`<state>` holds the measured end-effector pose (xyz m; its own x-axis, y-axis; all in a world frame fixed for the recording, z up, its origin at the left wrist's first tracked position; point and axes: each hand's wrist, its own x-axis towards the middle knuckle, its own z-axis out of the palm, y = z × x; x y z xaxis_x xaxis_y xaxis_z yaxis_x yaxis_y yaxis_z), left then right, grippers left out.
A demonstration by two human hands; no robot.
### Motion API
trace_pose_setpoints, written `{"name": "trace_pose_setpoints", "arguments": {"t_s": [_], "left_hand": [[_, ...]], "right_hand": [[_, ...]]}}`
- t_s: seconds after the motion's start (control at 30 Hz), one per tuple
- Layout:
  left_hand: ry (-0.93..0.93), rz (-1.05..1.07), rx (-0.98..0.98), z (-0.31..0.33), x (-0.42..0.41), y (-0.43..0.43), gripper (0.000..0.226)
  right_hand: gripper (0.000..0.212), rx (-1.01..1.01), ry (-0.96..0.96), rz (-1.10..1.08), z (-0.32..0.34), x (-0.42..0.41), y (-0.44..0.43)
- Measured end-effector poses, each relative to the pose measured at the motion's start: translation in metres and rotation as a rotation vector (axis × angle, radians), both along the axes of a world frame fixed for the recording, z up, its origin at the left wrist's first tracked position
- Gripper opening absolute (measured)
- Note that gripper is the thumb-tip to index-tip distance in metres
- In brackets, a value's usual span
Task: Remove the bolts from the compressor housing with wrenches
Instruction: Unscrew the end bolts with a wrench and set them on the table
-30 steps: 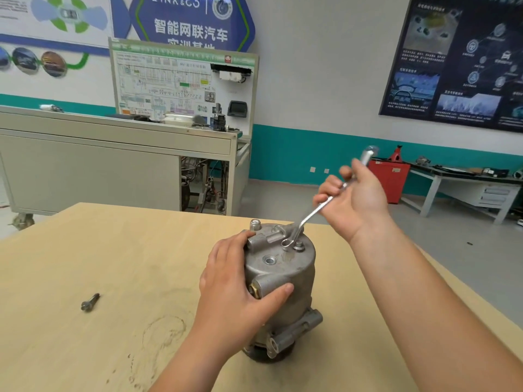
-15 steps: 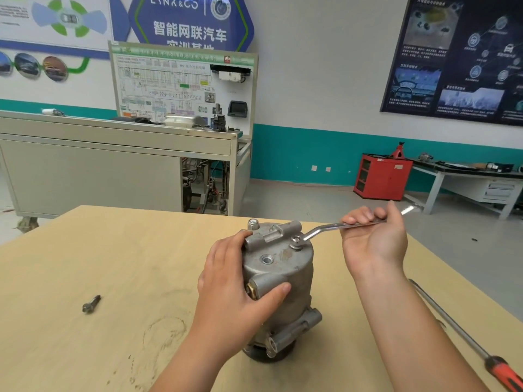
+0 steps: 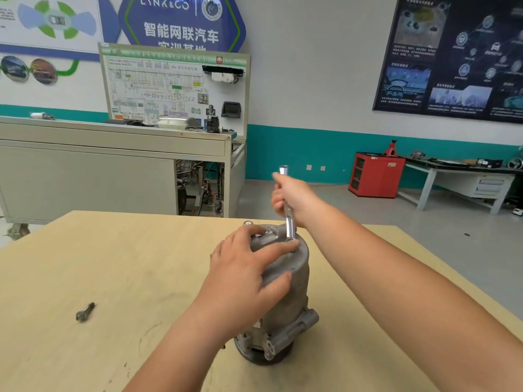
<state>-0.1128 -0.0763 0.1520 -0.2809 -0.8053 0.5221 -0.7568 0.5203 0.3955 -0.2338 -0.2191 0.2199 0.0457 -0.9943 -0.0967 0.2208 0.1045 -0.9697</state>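
1 compressor point(image 3: 297, 290), grey metal, stands on end on the pale wooden table point(image 3: 119, 264), right of the table's middle, with a dark round base and a bored lug low on its right side. The left hand point(image 3: 243, 281) lies over the top and near side of the compressor, fingers spread and bent across the upper face, thumb pressed to the side wall, so that it grips the housing; the forefinger tip lies just beside the lower end of the wrench point(image 3: 289, 224). The wrench is 1 bright steel bar, nearly upright, lower end set on the far right part of the compressor's top; whether it sits on a bolt head cannot be told, the fingertip hiding the spot. The right hand point(image 3: 297, 199) has its fingers wrapped tight round the wrench, whose upper end shows above the fist. 1 raised bolt point(image 3: 247, 223) stands above the far left rim of the top, just behind the left fingers. 1 loose bolt point(image 3: 85, 312), dark, lies flat on the table, well left of the compressor. Behind: 1 grey workbench point(image 3: 85, 176) and 1 red cabinet point(image 3: 376, 175) on the floor by the far wall.
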Motion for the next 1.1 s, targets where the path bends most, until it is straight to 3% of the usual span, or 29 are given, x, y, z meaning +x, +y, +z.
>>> {"name": "trace_pose_setpoints", "arguments": {"t_s": [0.13,0.2,0.27,0.43,0.53,0.6,0.7,0.8,0.93,1.0,1.1], "left_hand": [[-0.076,0.046,-0.013,-0.002,-0.001,0.000,0.061],[-0.068,0.051,-0.041,-0.003,-0.002,-0.001,0.064],[0.004,0.015,-0.072,-0.006,-0.001,-0.001,0.063],[0.585,-0.049,-0.122,-0.032,0.005,0.009,0.033],[0.900,0.014,-0.058,-0.049,0.017,0.009,0.036],[0.999,0.026,-0.024,-0.050,0.024,0.005,0.042],[1.094,-0.033,0.007,-0.043,0.029,0.001,0.040],[0.951,-0.056,-0.013,-0.030,0.031,-0.002,0.035],[0.584,-0.053,-0.105,-0.004,0.020,-0.003,0.031],[0.407,-0.002,-0.038,0.001,0.009,-0.003,0.038],[0.227,0.096,0.091,-0.001,0.001,-0.002,0.051]], "right_hand": [[0.033,-0.325,0.894,0.012,0.006,0.026,-0.001],[0.035,-0.499,1.175,0.065,0.013,0.037,0.007],[0.032,-0.642,1.332,0.134,0.017,0.050,0.017],[0.030,-0.994,1.576,0.197,0.015,0.073,0.052],[0.032,-1.242,1.618,0.239,0.006,0.076,0.081],[0.030,-1.342,1.535,0.340,-0.001,0.071,0.101],[0.026,-1.604,1.223,0.505,-0.010,0.050,0.128],[0.030,-1.877,0.872,0.365,-0.026,0.017,0.136],[0.048,-1.668,0.449,0.083,-0.063,-0.013,0.155],[0.049,-1.526,0.220,-0.097,-0.082,-0.013,0.164],[0.042,-1.207,-0.297,-0.300,-0.090,-0.011,0.168]]}}
